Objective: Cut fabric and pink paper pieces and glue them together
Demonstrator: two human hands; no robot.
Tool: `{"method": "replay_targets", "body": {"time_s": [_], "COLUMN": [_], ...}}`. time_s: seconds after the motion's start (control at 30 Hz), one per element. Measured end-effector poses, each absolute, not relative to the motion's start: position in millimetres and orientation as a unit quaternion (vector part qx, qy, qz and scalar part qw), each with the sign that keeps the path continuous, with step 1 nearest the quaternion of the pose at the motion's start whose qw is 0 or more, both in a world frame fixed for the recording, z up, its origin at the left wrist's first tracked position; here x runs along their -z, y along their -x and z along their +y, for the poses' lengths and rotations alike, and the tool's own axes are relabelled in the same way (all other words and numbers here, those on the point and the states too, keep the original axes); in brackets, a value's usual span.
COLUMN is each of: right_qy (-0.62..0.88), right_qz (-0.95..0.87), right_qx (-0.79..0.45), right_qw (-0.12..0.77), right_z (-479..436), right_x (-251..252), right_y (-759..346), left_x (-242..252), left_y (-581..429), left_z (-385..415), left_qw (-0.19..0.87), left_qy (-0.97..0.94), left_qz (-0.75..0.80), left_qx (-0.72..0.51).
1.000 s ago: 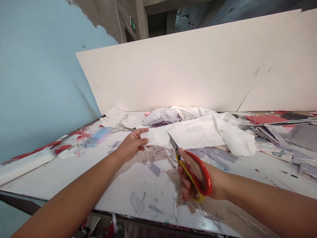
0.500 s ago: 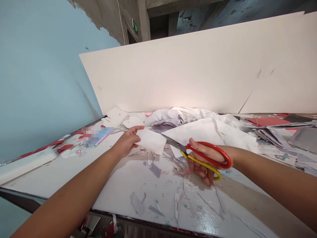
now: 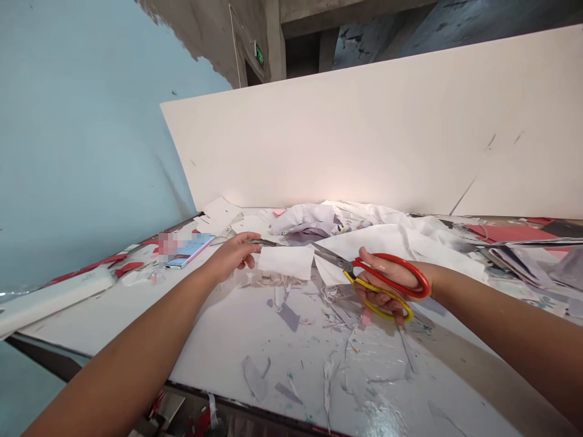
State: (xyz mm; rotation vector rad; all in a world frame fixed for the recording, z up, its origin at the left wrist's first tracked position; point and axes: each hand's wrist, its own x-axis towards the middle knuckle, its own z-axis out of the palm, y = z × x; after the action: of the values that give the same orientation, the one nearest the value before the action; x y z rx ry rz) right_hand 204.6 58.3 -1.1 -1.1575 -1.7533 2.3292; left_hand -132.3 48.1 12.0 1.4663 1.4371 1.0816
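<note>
My left hand [image 3: 235,257] is closed, thumb and forefinger pinched at the left edge of a small white cloth piece [image 3: 286,263]. A thin dark strip shows beside those fingertips; I cannot make out what it is. In my right hand [image 3: 385,285] is a pair of scissors [image 3: 336,259] with one red and one yellow handle loop, its fingers through the loops. The blades point left, their tips close to the piece's right edge. Behind them lies a larger wrinkled white cloth [image 3: 387,246]. A bunched lilac-white cloth [image 3: 307,220] lies farther back.
Scraps and threads [image 3: 289,317] litter the white tabletop [image 3: 218,340]. A phone [image 3: 191,250] lies left, near red scraps [image 3: 129,269] and a long white case [image 3: 54,300]. Red and dark sheets [image 3: 505,233] and folded cloth [image 3: 519,264] are at the right. A white board [image 3: 346,145] stands behind.
The view has shifted slightly. The white piece sits a little lower and flatter. My right hand's lower fingers have drawn up around the yellow loop, and the scissors still point left.
</note>
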Motion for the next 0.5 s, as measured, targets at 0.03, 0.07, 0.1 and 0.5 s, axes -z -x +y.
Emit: {"method": "replay_targets", "body": {"time_s": [0.03, 0.07, 0.1, 0.5], "right_qy": [0.377, 0.386, 0.394, 0.411], "right_qz": [-0.557, -0.557, -0.557, -0.568], "right_qx": [-0.740, -0.735, -0.731, -0.713], "right_qw": [0.006, 0.009, 0.010, -0.007], "right_z": [58.1, 57.9, 57.6, 54.9], "right_x": [1.2, 0.9, 0.5, -4.1], "right_y": [-206.0, -207.0, -207.4, -207.2], "left_x": [-13.9, -15.5, -16.5, 22.4], "left_y": [139.0, 146.7, 154.8, 163.5], "left_z": [50.6, 53.3, 56.2, 84.9], "left_qw": [0.359, 0.307, 0.244, 0.070], "left_qy": [-0.583, -0.584, -0.589, -0.697], "left_qz": [0.594, 0.626, 0.656, 0.688], "left_qx": [-0.422, -0.415, -0.404, -0.188]}}
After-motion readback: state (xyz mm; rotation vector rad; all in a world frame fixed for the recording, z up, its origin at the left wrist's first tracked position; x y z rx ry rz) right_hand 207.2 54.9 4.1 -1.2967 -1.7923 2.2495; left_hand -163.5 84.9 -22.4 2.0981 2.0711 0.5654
